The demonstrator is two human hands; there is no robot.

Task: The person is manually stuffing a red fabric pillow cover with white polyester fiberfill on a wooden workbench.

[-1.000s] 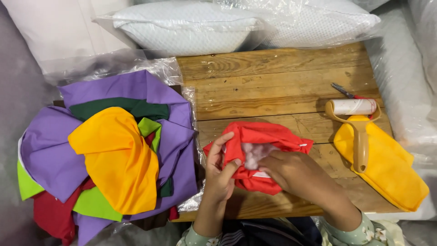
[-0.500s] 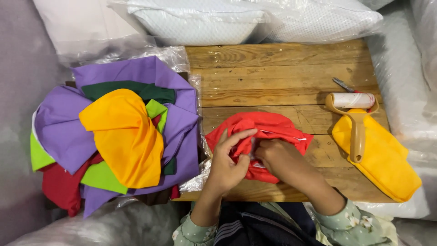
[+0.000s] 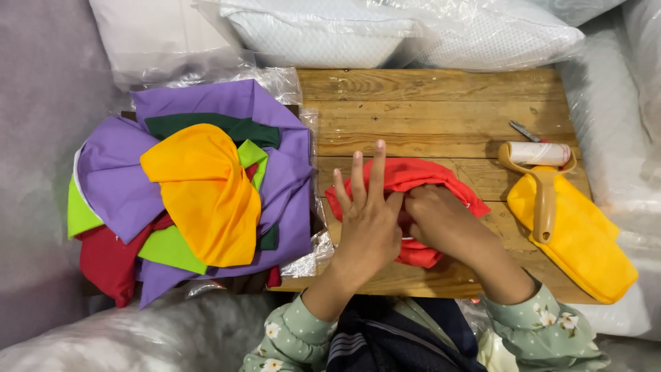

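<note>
Since earlier, white filling has been pushed inside the red cover point(image 3: 420, 176); left hand point(image 3: 368, 224) is laid open on it, right hand point(image 3: 437, 220) grips its edge, closing still undone.

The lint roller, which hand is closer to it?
Right. The right hand lies on the red cloth, just beside the lint roller. The left hand presses the cloth's far side.

Clear plastic bags point(image 3: 427, 31) wrap the white pillows along the far edge of the wooden table point(image 3: 441, 103), crinkled and glossy; another clear plastic wrap point(image 3: 303, 262) lies under the heap of coloured cloths at the table's left edge, its shiny folds showing at the near left corner; no labels, signs or screens show.
</note>
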